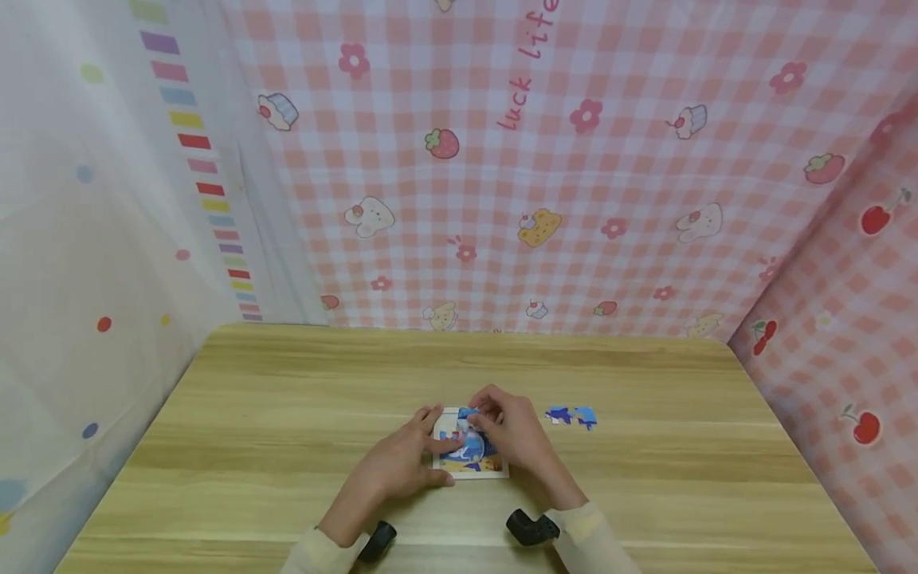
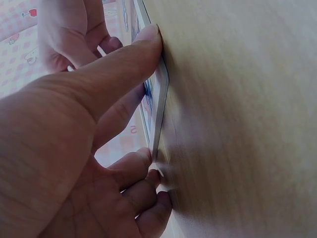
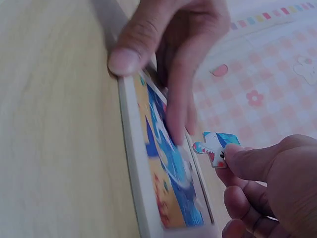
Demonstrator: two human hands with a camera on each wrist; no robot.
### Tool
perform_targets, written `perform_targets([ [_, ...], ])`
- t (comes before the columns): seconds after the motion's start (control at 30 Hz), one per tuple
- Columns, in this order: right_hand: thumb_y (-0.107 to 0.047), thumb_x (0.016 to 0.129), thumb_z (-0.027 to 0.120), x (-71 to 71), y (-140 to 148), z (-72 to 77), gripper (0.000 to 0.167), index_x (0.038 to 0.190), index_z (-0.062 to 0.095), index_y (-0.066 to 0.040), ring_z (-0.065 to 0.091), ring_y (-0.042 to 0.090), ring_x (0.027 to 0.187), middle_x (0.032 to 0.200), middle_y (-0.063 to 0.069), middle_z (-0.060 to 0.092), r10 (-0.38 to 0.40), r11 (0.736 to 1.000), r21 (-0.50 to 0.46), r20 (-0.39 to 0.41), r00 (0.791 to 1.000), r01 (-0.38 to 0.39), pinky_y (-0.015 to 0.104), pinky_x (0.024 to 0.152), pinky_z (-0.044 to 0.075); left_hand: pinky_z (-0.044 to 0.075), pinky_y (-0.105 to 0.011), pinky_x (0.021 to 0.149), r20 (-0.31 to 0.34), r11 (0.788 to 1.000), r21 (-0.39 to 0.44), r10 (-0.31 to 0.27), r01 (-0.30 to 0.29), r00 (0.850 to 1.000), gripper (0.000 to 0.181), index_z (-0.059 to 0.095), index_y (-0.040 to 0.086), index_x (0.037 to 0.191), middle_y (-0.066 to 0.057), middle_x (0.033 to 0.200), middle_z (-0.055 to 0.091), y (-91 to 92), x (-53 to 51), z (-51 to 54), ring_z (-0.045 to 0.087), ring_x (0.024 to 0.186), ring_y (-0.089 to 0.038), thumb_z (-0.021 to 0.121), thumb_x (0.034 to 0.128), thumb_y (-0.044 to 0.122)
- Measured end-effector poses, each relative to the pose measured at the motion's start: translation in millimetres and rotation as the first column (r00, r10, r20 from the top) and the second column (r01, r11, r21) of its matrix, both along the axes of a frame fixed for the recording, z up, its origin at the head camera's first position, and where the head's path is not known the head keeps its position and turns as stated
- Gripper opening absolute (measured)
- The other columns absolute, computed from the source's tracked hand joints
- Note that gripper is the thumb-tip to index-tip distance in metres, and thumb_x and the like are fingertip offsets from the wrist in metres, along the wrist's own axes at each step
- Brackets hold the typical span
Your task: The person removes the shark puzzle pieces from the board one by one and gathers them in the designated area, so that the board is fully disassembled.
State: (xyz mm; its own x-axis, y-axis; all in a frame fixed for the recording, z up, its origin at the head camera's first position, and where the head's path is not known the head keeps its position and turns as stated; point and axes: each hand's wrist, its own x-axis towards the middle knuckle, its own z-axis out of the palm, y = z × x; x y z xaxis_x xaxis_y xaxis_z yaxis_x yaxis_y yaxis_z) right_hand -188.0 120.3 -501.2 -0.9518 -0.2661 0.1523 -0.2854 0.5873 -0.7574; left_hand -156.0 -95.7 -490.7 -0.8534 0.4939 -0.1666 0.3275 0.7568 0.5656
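Note:
A small jigsaw puzzle board (image 1: pixel 469 476) with a pale raised border lies on the table, partly filled with a blue sea picture. My left hand (image 1: pixel 407 461) holds it by the left side. The thumb (image 2: pixel 133 59) sits on the near border, the index finger reaches over the picture, and the other fingers curl at the far corner. Above the board's upper right part is my right hand (image 1: pixel 518 430). Between thumb and index finger it pinches a jigsaw piece (image 3: pixel 213 148), blue and white with a red-toothed mouth, apart from the board in the right wrist view.
Loose blue jigsaw pieces (image 1: pixel 574 415) lie on the wooden table (image 1: pixel 287 391) to the right of the board. A pink checked cloth (image 1: pixel 488 183) hangs behind the table, with more cloth at both sides. Black devices (image 1: pixel 531 528) are strapped at both wrists.

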Motion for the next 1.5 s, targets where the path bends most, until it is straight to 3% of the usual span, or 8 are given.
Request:
perform_targets([
  [0.23, -0.014, 0.097, 0.072, 0.3, 14.4, -3.8, 0.008, 0.101, 0.072, -0.021, 0.06, 0.009, 0.076, 0.086, -0.007, 0.069, -0.078, 0.997, -0.016, 0.07, 0.994, 0.079, 0.02, 0.069, 0.051, 0.033, -0.064, 0.12, 0.004, 1.0, -0.01, 0.007, -0.007, 1.0, 0.055, 0.065, 0.028, 0.138, -0.017, 0.171, 0.02, -3.1, 1.6, -1.3, 0.019, 0.158, -0.042, 0.081, 0.087, 0.039],
  [0.97, -0.011, 0.094, 0.074, -7.9, 68.9, -3.9, 0.008, 0.102, 0.076, -0.011, 0.061, 0.012, 0.077, 0.089, 0.004, 0.074, -0.222, 0.975, -0.016, 0.085, 0.971, 0.224, 0.019, 0.066, 0.048, 0.035, -0.061, 0.121, 0.025, 1.0, -0.003, 0.012, -0.012, 1.0, 0.056, 0.064, 0.028, 0.139, -0.015, 0.171, 0.02, 1.6, -1.9, -3.3, 0.019, 0.158, -0.04, 0.081, 0.087, 0.04],
  [1.3, -0.002, 0.085, 0.077, -10.5, 81.5, -4.4, 0.021, 0.106, 0.074, -0.006, 0.061, 0.012, 0.077, 0.09, 0.007, 0.072, -0.211, 0.976, -0.025, 0.13, 0.969, 0.216, 0.018, 0.066, 0.05, 0.035, -0.061, 0.121, 0.022, 1.0, 0.0, 0.012, -0.012, 1.0, 0.056, 0.064, 0.029, 0.139, -0.014, 0.171, 0.021, 1.6, -1.4, -2.6, 0.019, 0.158, -0.039, 0.081, 0.0869, 0.039],
  [1.5, -0.001, 0.085, 0.078, -10.6, 86.3, -3.9, 0.026, 0.11, 0.074, -0.006, 0.059, 0.012, 0.08, 0.092, 0.006, 0.072, -0.192, 0.981, 0.02, 0.142, 0.971, 0.191, 0.018, 0.067, 0.049, 0.034, -0.062, 0.121, 0.025, 1.0, 0.005, 0.014, -0.014, 1.0, 0.056, 0.065, 0.029, 0.139, -0.013, 0.172, 0.02, 1.5, -0.8, -2.3, 0.019, 0.158, -0.039, 0.081, 0.0869, 0.039],
])
